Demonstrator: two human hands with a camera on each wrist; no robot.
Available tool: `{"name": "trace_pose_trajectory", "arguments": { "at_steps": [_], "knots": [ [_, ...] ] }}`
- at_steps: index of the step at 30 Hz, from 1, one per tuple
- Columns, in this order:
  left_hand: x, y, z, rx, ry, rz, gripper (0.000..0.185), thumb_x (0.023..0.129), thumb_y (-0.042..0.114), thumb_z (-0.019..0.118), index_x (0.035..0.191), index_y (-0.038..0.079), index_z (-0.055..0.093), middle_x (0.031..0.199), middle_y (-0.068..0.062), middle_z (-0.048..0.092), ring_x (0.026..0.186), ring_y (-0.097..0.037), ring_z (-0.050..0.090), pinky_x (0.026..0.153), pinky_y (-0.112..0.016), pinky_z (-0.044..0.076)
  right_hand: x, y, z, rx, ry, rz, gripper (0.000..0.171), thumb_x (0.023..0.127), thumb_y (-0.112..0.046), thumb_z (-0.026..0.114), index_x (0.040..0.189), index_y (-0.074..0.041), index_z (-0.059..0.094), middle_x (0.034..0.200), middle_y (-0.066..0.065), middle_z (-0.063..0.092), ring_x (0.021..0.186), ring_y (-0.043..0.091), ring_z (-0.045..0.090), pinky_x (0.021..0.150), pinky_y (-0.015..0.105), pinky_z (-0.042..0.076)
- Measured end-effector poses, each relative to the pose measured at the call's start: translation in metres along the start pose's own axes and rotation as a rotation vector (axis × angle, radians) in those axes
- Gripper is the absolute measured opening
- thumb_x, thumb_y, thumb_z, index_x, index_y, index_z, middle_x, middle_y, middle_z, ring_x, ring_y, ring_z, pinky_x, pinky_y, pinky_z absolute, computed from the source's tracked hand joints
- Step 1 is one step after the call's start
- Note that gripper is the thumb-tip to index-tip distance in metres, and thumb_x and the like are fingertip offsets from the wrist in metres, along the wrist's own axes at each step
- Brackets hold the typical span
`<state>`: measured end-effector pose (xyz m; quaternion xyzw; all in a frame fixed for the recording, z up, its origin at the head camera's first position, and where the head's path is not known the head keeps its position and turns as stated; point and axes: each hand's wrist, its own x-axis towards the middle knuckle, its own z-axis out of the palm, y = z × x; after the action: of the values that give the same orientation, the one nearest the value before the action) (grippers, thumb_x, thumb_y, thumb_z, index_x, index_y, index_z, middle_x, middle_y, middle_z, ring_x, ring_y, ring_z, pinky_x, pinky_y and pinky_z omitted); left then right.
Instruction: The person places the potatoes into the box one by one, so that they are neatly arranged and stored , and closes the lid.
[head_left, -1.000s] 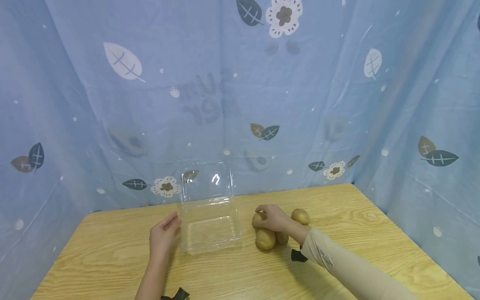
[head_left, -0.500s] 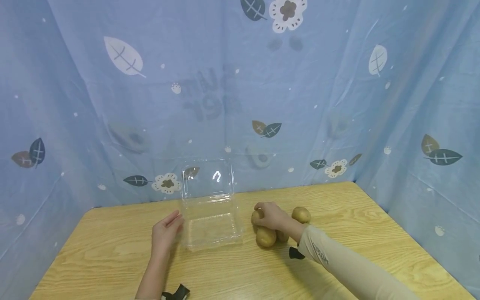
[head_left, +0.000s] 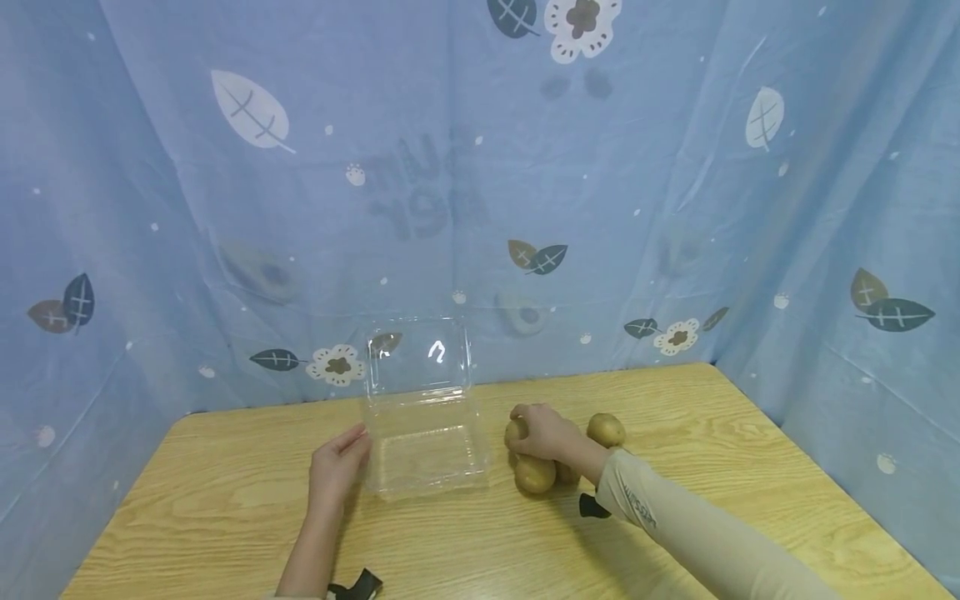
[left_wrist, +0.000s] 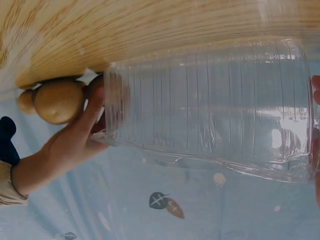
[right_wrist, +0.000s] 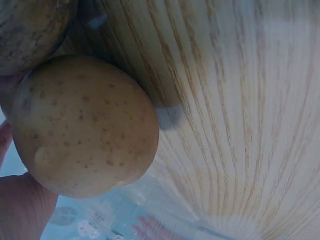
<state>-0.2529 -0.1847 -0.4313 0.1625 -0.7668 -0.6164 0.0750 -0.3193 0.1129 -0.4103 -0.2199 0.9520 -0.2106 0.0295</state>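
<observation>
Right hand [head_left: 546,432] grip closed round a potato [head_left: 516,432] in the cluster on the bench [head_left: 225,508], right of the clear clamshell box [head_left: 427,450]. Left hand [head_left: 339,465] relaxed, fingertips touching the box's left wall.

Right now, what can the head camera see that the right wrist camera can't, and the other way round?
Only the head view shows the left hand resting against the open clear plastic box, the flowered blue curtain, the far potato and both forearms. Only the right wrist view shows the speckled skin of the potato close up, under the right hand. Both show the wooden table, potatoes, and the right hand on them.
</observation>
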Motion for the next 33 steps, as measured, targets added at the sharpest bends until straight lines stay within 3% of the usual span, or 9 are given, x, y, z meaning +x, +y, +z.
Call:
{"name": "trace_pose_trajectory", "arguments": {
  "at_steps": [10,21,29,33],
  "knots": [
    [0.000,-0.002,0.001,0.033,-0.029,-0.013,0.043,0.091,0.022,0.052,0.126,-0.002,0.050,0.126,-0.023,0.051,0.109,-0.032,0.056,0.086,-0.034,0.049,-0.002,-0.003,0.000,-0.012,-0.008,0.024,0.041,0.076,-0.021,0.067,0.111,-0.002,0.056,0.102,0.010,0.062,0.091,0.023,0.057,0.076,0.041,0.048],
    [0.001,-0.003,0.001,0.055,-0.035,-0.036,0.044,0.091,0.027,0.051,0.126,0.000,0.051,0.127,-0.023,0.051,0.108,-0.031,0.055,0.088,-0.036,0.048,0.002,-0.004,-0.005,0.043,0.063,-0.063,0.043,0.072,-0.017,0.071,0.108,0.003,0.058,0.096,0.012,0.063,0.087,0.023,0.057,0.077,0.039,0.048],
    [0.002,-0.003,-0.001,0.037,-0.030,-0.024,0.041,0.091,0.024,0.053,0.123,-0.001,0.054,0.124,-0.023,0.053,0.102,-0.025,0.057,0.077,-0.025,0.051,0.013,-0.015,-0.017,0.091,0.148,-0.034,0.041,0.073,-0.013,0.070,0.109,0.003,0.059,0.105,0.016,0.062,0.100,0.029,0.057,0.089,0.042,0.045],
    [0.001,-0.004,0.000,0.031,-0.032,-0.022,0.041,0.091,0.023,0.052,0.123,-0.002,0.054,0.126,-0.024,0.052,0.104,-0.027,0.057,0.078,-0.026,0.052,0.016,-0.024,-0.017,0.109,0.179,-0.058,0.043,0.072,-0.015,0.074,0.109,0.002,0.059,0.105,0.015,0.063,0.096,0.028,0.058,0.086,0.041,0.046]
  ]
}}
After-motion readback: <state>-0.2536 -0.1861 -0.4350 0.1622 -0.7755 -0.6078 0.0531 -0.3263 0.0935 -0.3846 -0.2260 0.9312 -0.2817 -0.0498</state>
